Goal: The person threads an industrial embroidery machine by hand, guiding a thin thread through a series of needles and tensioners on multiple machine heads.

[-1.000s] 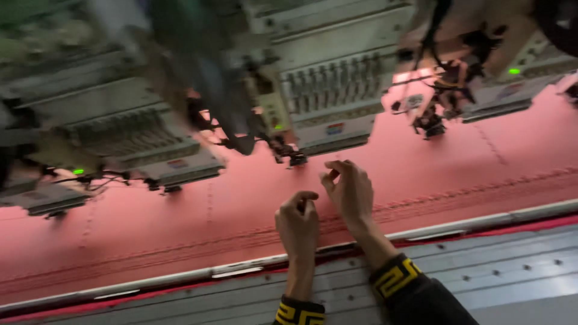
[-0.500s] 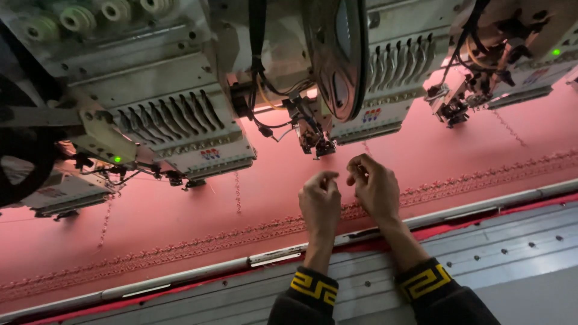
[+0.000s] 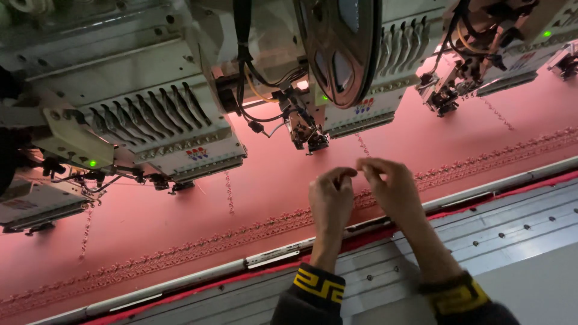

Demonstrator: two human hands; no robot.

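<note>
Hovering over pink fabric (image 3: 271, 186) near the frame rail (image 3: 198, 275), both hands: left hand (image 3: 330, 201) and right hand (image 3: 391, 188) fingertips pinched, contents indiscernible.

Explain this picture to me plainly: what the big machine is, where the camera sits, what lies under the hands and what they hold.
The camera sits on the person's head, looking down. Above hangs a row of embroidery machine heads, each with needles and cables. Under them lies stretched pink fabric with a stitched border band running along it, clamped by a metal frame rail. The left hand and right hand meet fingertip to fingertip above the fabric, pinching something too fine to see, possibly thread.
</note>
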